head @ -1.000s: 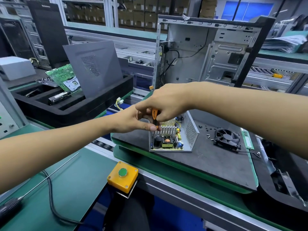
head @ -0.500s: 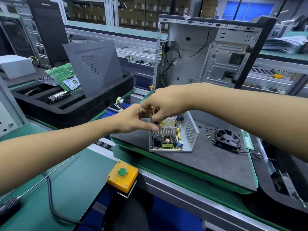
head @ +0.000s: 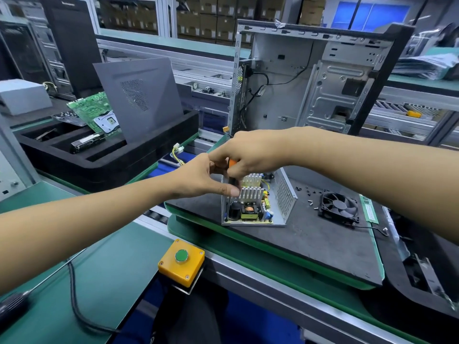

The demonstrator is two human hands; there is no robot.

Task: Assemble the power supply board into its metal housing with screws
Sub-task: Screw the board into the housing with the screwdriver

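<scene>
The metal housing [head: 285, 194] is being kept on the bench [head: 323, 239], the power supply board [head: 250, 214] inside. Above it, a screwdriver [head: 232, 163] is being gripped by the right hand [head: 248, 152] and pinched by the left hand [head: 198, 177]; its tip is being hidden.

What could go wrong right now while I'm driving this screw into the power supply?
The screwdriver shaft runs down close beside the heatsink fins; a slip could gouge board parts. The left hand thumb sits right by the shaft and could get jabbed. Loose screws near the fan could roll off the mat.
</scene>
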